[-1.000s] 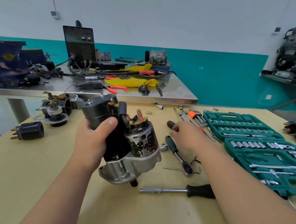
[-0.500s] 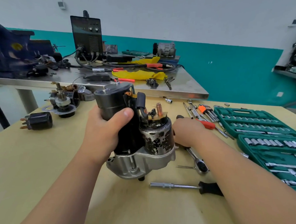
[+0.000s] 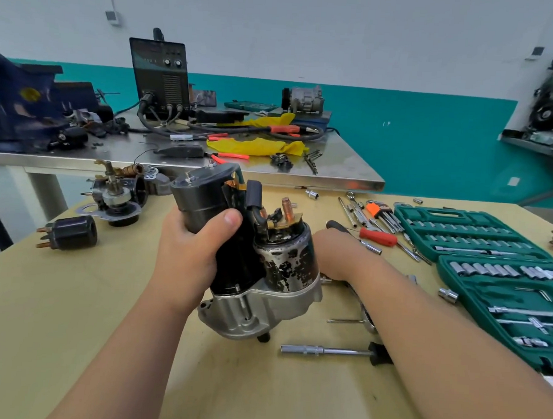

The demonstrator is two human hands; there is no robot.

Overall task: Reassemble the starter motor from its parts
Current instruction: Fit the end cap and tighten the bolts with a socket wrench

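My left hand [image 3: 193, 253] grips the black cylindrical body of the starter motor [image 3: 250, 265] and holds it upright just above the yellow table [image 3: 55, 310]. The worn solenoid with copper studs sits on the motor's right side, over the silver nose housing. My right hand [image 3: 333, 254] lies on the table right behind the solenoid, over the handle of a ratchet [image 3: 368, 323]. Its fingers are hidden by the motor, so its grip is unclear. A black-handled nut driver [image 3: 325, 351] lies in front of the motor.
Open green socket cases [image 3: 478, 239] fill the right side. Between the cases and my right hand lie a red screwdriver [image 3: 378, 237], hex keys and loose sockets. Other motor parts [image 3: 115, 201] and a black solenoid cap [image 3: 72, 232] lie at the left. A steel bench [image 3: 334, 177] stands behind.
My right hand has drawn back from the tools to a spot close behind the solenoid, over the ratchet handle. The left hand keeps its hold on the motor.
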